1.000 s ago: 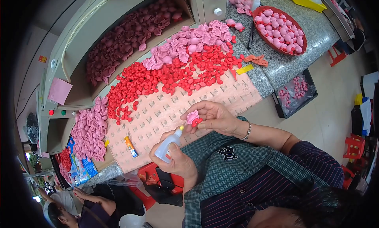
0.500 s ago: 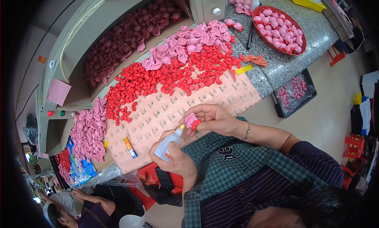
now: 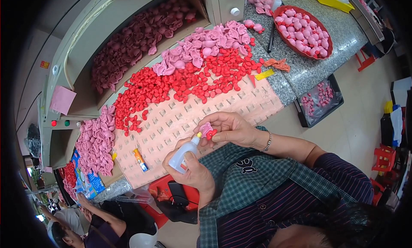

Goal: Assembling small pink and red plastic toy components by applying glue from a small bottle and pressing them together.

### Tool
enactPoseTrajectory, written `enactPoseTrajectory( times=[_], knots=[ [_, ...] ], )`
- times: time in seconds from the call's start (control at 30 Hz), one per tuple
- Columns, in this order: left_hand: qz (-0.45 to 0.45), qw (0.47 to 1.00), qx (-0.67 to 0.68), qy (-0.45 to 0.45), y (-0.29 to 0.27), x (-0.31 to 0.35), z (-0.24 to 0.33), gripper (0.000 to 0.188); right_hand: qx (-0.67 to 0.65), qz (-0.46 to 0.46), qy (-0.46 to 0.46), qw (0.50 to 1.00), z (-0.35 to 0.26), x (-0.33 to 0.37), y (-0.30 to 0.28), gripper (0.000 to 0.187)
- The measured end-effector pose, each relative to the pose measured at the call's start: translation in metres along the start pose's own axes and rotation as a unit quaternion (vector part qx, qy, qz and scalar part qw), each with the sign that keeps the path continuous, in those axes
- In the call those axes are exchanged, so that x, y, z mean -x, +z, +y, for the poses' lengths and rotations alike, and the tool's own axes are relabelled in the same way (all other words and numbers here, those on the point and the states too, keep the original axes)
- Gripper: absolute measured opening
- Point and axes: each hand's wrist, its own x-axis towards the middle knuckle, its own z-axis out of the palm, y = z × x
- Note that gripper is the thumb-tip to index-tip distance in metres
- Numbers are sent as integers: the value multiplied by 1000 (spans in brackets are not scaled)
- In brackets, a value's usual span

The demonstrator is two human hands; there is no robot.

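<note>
Squeezed in my left hand (image 3: pixel 195 173) is a translucent white squeeze bottle (image 3: pixel 179 158) with a yellow nozzle. Its tip points up and right and meets, or nearly meets, a small pink cup-shaped piece (image 3: pixel 206 128). That piece, with a glossy red part (image 3: pixel 211 134) at its lower side, is pinched in the fingers of my right hand (image 3: pixel 234 130). Whether the red part is joined to the pink one I cannot tell. Both hands are over the near edge of a pink patterned mat (image 3: pixel 180 119).
Red oval pieces (image 3: pixel 146 89) and pink cupped pieces (image 3: pixel 227 37) heap along the mat's far side, below a grey machine opening (image 3: pixel 141 37). A red basket (image 3: pixel 328 46) holds pink-and-red pieces. An orange tube (image 3: pixel 138 157) lies at left. A co-worker's arm (image 3: pixel 105 213) is at lower left.
The bottle's nozzle has risen slightly toward the pink piece. My right hand has hardly shifted. At lower left, the co-worker's arm has moved up toward the table.
</note>
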Motion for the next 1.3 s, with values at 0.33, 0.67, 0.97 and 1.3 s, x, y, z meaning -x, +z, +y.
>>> enactPoseTrajectory(
  times=[0.33, 0.67, 0.97, 1.3],
  knots=[
    [56, 992, 105, -42, -5, 7, 1, 46, 18, 42, -63, 997, -1, -4, 1, 44],
    [73, 995, 66, -15, -10, 8, -9, 44, 95, 61, -110, 988, 3, -3, 6, 43],
    [52, 997, 63, -8, -7, 7, -19, 44, 58, 56, -105, 991, 3, -7, 2, 41],
    [50, 995, 81, -24, -1, 10, -24, 47, 9, 60, -75, 995, 1, -7, 2, 41]
  ],
)
